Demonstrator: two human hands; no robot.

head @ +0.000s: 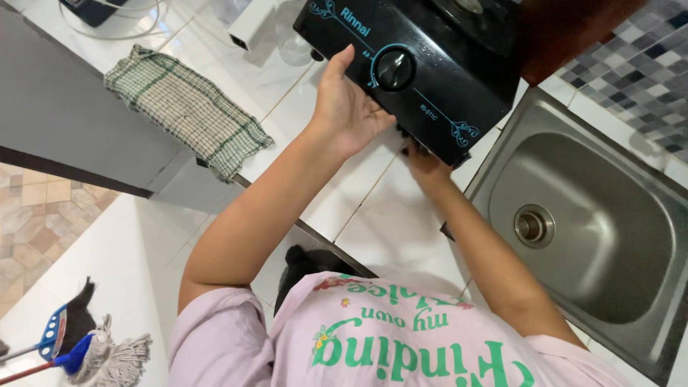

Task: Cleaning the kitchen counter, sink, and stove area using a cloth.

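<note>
A black single-burner gas stove (437, 79) with a round knob (395, 68) sits tilted at the back of the white tiled counter (373, 215). My left hand (345, 107) grips its front edge just left of the knob, thumb on the front panel. My right hand (424, 159) reaches under the stove's near right corner. Its fingers are hidden beneath the body, pressed against the underside.
A steel sink (609, 165) with a round drain (532, 226) lies right of the stove. A green checked cloth (188, 109) rests on the counter at left. A white box (251, 25) and cables sit behind. A mop (93, 351) stands on the floor.
</note>
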